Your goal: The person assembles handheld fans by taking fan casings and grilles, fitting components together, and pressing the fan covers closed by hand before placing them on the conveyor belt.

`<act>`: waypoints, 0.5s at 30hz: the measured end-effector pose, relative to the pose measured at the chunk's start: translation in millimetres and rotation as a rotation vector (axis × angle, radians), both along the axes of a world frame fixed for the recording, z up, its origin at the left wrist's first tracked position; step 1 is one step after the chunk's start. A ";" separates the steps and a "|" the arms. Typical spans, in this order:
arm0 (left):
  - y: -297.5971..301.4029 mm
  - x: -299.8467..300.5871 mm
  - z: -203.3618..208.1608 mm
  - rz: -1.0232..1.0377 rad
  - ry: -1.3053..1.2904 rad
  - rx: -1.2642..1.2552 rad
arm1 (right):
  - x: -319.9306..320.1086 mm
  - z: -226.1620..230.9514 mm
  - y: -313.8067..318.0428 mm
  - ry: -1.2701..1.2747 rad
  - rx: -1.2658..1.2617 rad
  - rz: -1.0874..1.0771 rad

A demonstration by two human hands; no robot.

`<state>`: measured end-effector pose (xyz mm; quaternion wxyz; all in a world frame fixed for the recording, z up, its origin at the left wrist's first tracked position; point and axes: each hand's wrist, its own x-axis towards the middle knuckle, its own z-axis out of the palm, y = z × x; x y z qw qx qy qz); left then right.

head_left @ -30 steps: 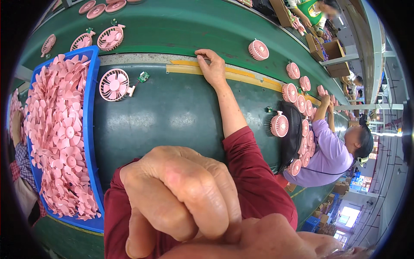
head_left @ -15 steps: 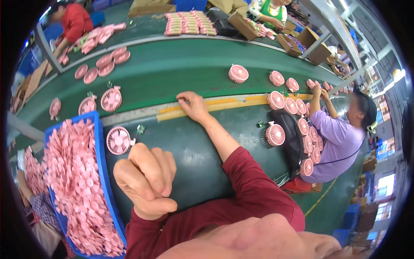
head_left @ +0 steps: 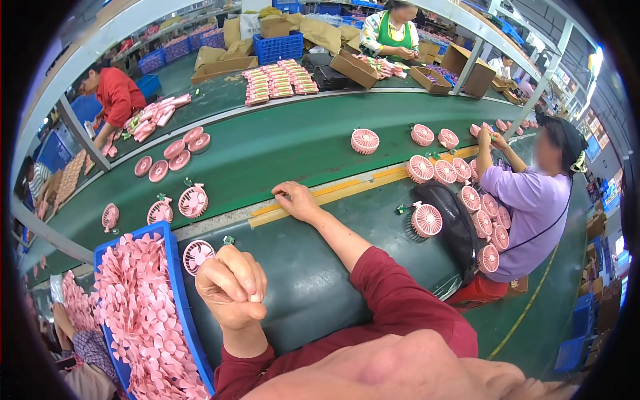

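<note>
My left hand (head_left: pixel 233 283) is raised over the near worktop, with its thumb and fingertips pressed together. A tiny pale bit may show at the fingertips, but I cannot make out what it is. Just behind this hand lies a pink fan head (head_left: pixel 198 257), partly covered by it, with a small green circuit board (head_left: pixel 229 240) beside it. Left of the hand stands a blue bin (head_left: pixel 175 280) heaped with pink fan blades (head_left: pixel 150 320). My right hand (head_left: pixel 298 201) rests at the conveyor's near edge, fingers loosely bent and thumb apart, holding nothing.
Along the green conveyor (head_left: pixel 267 160) lie pink fan heads (head_left: pixel 193 201) and round pink covers (head_left: pixel 158 171). On the right, a black bag (head_left: pixel 443 217) and several pink grilles (head_left: pixel 427 220) sit beside a co-worker in purple (head_left: pixel 527 213). Other people work across the belt.
The view has tilted up, so the scene sits lower. My left hand now overlaps the pink fan head, its fingertips closer together. My right hand stays at the conveyor's edge.
</note>
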<state>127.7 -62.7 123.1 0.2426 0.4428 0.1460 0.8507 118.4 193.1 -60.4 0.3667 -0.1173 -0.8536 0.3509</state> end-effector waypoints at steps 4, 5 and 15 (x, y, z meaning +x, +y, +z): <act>-1.3 -4.3 -2.1 0.024 0.047 -0.005 | -2.2 1.5 -1.4 -0.003 0.006 0.013; -0.9 -4.6 -2.4 0.022 0.047 -0.005 | -1.3 1.2 -1.0 -0.013 0.011 0.005; -0.3 -3.6 -3.0 0.067 0.064 -0.048 | 4.1 2.8 0.4 -0.035 0.029 0.003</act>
